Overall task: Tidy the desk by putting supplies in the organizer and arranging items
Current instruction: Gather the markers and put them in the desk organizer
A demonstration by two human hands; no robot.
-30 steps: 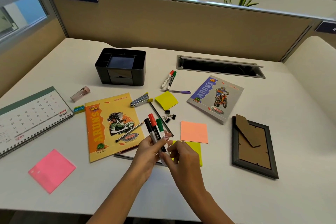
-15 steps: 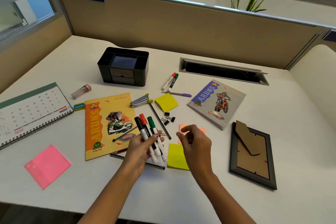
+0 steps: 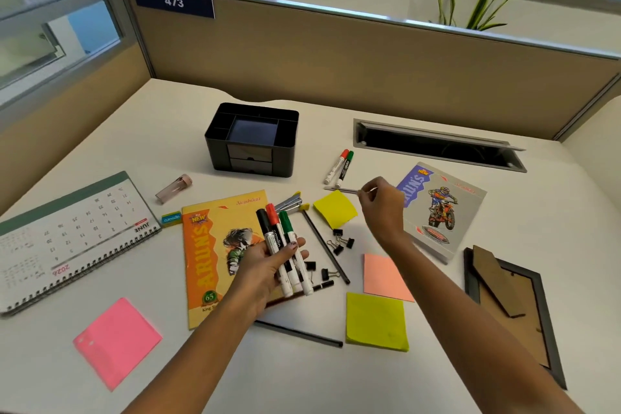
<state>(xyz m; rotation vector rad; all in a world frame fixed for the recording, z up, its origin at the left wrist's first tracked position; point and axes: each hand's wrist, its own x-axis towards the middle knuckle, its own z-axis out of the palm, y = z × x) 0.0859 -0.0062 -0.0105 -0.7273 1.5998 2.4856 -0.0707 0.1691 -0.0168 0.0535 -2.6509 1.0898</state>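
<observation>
My left hand (image 3: 265,267) grips three markers (image 3: 280,242) with black, red and green caps, fanned upward above the yellow notebook (image 3: 215,255). My right hand (image 3: 383,203) reaches forward, and its fingertips pinch the end of a purple pen (image 3: 341,190) lying on the desk. Just beyond that pen lie two more markers (image 3: 340,166), red-capped and green-capped. The black organizer (image 3: 252,139) stands at the back centre, its top compartments open and two small drawers in front. A stapler (image 3: 289,204) peeks out behind the held markers.
Binder clips (image 3: 341,241), two black pencils (image 3: 325,250), yellow (image 3: 336,208), orange (image 3: 384,277), lime (image 3: 375,321) and pink (image 3: 117,341) sticky pads lie scattered. Calendar (image 3: 67,232) at left, grey notebook (image 3: 440,208) and picture frame (image 3: 510,306) at right, cable slot (image 3: 437,144) behind.
My right hand left the markers and moved forward and right to the purple pen. My left hand kept the three markers and lifted them slightly.
</observation>
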